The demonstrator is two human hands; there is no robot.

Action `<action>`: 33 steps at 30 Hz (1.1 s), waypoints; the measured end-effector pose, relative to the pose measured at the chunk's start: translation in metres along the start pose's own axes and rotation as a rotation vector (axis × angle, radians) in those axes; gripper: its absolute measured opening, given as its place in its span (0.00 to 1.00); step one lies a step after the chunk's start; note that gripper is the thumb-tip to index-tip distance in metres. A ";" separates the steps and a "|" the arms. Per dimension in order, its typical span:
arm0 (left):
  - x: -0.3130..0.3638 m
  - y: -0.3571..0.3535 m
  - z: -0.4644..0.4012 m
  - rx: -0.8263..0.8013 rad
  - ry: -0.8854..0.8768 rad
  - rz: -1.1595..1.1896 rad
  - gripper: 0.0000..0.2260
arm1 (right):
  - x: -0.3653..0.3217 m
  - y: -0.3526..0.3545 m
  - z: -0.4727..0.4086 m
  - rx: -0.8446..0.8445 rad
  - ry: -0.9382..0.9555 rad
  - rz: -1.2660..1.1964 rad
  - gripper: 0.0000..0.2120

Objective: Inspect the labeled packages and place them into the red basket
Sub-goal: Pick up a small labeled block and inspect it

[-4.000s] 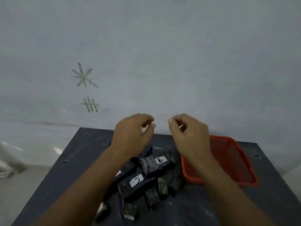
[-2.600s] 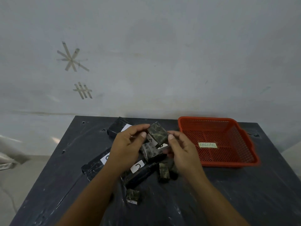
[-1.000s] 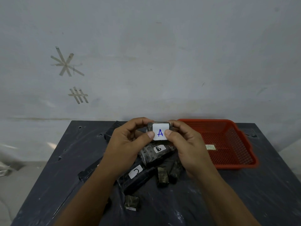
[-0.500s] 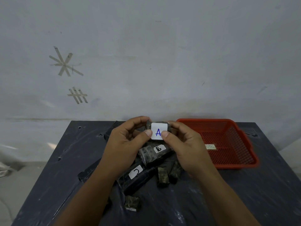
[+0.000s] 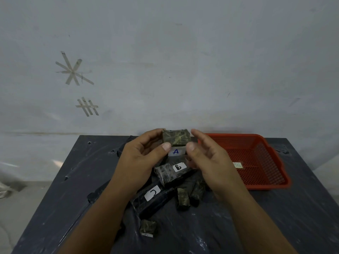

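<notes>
Your left hand (image 5: 145,158) and right hand (image 5: 211,160) are both up over the far half of the table (image 5: 60,189), sharing one small dark mottled package (image 5: 176,138).

Left grip: closed on the package, thumb on its near lower edge, fingers curled behind its left side. Right grip: thumb tip against the package's lower right corner; index finger stretched out just right of it, the others loosely curled. I cannot tell whether those fingers touch the package, so I can't call it a pinch.

The package's mottled face is toward you. Its white label with a blue "A" (image 5: 175,152) shows on the underside, right between your two thumbs.

Straight below your grip, on the table:
- the clear-wrapped package labelled "B" (image 5: 169,172), lying on the pile just under your hands
- a long black package labelled "C" (image 5: 153,196), nearer you, partly under your left wrist
- two small mottled packages (image 5: 183,198) side by side under your right wrist
- one more small mottled package (image 5: 148,227) alone, closest to you, between your forearms

The red basket (image 5: 271,162) sits on the table just right of your right hand, which covers its left edge. A small pale label (image 5: 238,165) lies in it, text partly hidden.

Far left of your grip, tape marks (image 5: 73,71) are stuck on the wall.
</notes>
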State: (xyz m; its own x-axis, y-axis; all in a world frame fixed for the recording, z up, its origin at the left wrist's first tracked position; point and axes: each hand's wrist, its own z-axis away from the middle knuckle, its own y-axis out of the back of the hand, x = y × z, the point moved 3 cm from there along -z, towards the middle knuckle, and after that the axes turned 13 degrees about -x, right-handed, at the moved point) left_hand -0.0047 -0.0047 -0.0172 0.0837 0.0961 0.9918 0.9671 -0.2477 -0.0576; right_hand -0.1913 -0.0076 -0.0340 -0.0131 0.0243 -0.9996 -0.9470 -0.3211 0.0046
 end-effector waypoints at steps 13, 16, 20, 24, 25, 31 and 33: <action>-0.008 -0.001 0.002 -0.100 0.054 -0.045 0.25 | -0.001 -0.002 -0.003 0.054 -0.007 -0.099 0.17; -0.002 -0.007 0.003 -0.060 0.033 -0.083 0.19 | 0.002 -0.001 -0.003 0.070 0.004 -0.084 0.20; -0.002 -0.012 0.001 0.043 0.002 -0.099 0.12 | 0.003 -0.002 -0.003 0.084 0.021 -0.078 0.14; -0.004 -0.014 -0.001 0.093 -0.030 -0.098 0.10 | 0.003 -0.004 -0.003 0.104 0.044 -0.035 0.09; -0.004 -0.015 -0.001 0.099 -0.039 -0.101 0.10 | 0.002 -0.004 -0.002 0.106 0.054 -0.021 0.08; -0.005 -0.018 -0.001 0.104 -0.079 -0.148 0.11 | 0.002 -0.004 -0.001 0.075 0.062 0.023 0.11; -0.004 -0.015 -0.001 0.101 -0.081 -0.117 0.11 | 0.004 -0.006 -0.003 0.077 0.048 0.009 0.13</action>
State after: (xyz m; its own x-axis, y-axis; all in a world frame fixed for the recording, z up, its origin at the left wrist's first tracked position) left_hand -0.0201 -0.0019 -0.0205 -0.0156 0.1969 0.9803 0.9903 -0.1322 0.0423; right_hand -0.1852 -0.0081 -0.0384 -0.0079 -0.0241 -0.9997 -0.9688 -0.2475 0.0137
